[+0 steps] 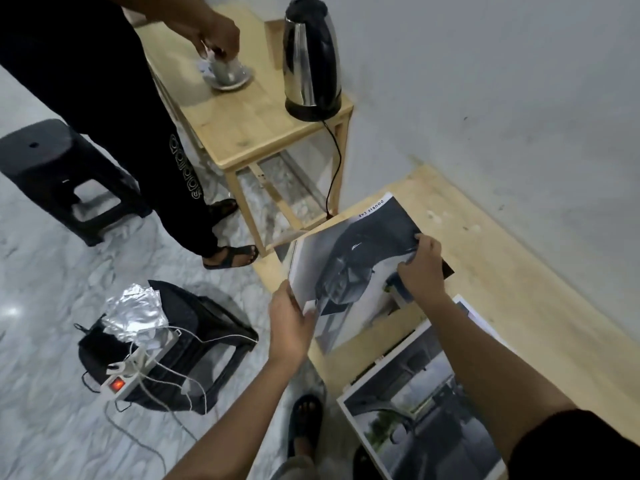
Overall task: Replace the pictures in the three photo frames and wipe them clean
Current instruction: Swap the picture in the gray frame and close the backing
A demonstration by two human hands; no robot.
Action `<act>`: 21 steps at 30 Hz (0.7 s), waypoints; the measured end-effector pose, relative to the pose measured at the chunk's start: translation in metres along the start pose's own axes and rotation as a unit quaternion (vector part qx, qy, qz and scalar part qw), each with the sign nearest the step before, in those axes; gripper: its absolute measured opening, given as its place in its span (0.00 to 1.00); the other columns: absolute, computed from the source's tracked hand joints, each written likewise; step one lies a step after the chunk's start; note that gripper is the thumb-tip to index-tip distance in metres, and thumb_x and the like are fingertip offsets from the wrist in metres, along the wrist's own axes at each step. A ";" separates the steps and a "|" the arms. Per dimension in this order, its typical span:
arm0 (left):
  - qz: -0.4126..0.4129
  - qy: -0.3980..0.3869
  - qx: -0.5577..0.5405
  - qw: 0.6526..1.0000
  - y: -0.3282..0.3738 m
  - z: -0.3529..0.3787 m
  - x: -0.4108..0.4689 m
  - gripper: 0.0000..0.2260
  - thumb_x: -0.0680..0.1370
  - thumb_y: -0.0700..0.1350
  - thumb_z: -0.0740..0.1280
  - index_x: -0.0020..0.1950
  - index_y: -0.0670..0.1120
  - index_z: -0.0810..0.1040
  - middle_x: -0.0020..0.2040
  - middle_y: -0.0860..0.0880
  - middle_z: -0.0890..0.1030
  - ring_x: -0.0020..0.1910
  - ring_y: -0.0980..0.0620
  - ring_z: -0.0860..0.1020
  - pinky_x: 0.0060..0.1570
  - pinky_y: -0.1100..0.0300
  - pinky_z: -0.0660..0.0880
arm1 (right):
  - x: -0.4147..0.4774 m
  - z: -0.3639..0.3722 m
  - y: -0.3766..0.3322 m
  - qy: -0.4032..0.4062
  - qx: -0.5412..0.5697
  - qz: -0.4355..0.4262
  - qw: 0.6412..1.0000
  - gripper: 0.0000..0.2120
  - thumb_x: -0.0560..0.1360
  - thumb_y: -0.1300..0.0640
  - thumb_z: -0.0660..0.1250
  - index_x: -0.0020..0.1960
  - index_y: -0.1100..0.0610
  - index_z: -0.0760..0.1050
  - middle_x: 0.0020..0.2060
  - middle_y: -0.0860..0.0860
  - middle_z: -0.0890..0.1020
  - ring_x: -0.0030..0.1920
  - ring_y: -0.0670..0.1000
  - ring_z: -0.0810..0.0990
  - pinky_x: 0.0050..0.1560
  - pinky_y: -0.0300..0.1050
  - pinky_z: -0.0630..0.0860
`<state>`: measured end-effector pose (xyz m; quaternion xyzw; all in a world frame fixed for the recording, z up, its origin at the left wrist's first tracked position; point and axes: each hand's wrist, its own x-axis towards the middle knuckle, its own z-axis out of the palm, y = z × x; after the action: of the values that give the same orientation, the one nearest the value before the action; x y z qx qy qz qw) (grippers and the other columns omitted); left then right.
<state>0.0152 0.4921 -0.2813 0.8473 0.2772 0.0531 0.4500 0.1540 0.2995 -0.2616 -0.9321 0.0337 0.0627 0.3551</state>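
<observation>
Probably a home room: marble-look floor [41, 393], electric kettle [311, 60] on a wooden side table [249, 133], plastic stool [62, 174].

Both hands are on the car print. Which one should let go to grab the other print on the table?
Probably the right hand: its forearm passes right above the other print. The left hand grips the car print at the table edge, farther off.

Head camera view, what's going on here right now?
The camera wearer holds a printed car picture over a wooden table, left hand gripping its lower edge, right hand pinching its right edge. A second picture lies on the table nearer them. Another person handles a cup beside a kettle on a side table.
</observation>
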 end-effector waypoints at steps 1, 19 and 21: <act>0.016 0.010 0.041 0.999 -0.004 0.001 0.000 0.21 0.73 0.37 0.69 0.63 0.44 0.66 0.55 0.48 0.69 0.54 0.51 0.69 0.53 0.66 0.67 | 0.000 0.004 0.003 -0.007 -0.020 -0.003 1.000 0.26 0.73 0.68 0.62 0.70 0.62 0.61 0.68 0.58 0.62 0.61 0.59 0.70 0.48 0.40 0.68; 0.229 -0.051 0.172 0.957 0.012 0.013 -0.013 0.19 0.74 0.32 0.61 0.66 0.36 0.69 0.66 0.39 0.67 0.68 0.41 0.64 0.68 0.53 0.64 | -0.069 -0.065 0.073 0.022 -0.012 0.058 0.998 0.16 0.74 0.66 0.63 0.61 0.63 0.72 0.60 0.60 0.71 0.60 0.60 0.71 0.57 0.46 0.66; 0.250 -0.074 0.155 0.953 0.033 0.026 -0.029 0.15 0.74 0.35 0.63 0.61 0.38 0.72 0.60 0.42 0.71 0.61 0.45 0.70 0.59 0.60 0.68 | -0.094 -0.084 0.095 0.058 -0.001 0.117 0.991 0.15 0.72 0.66 0.62 0.59 0.62 0.73 0.58 0.60 0.72 0.59 0.59 0.71 0.55 0.46 0.67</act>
<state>0.0132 0.4433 -0.2660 0.9503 0.0275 0.0570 0.3049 0.0587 0.1745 -0.2487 -0.9243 0.1630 0.0500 0.3415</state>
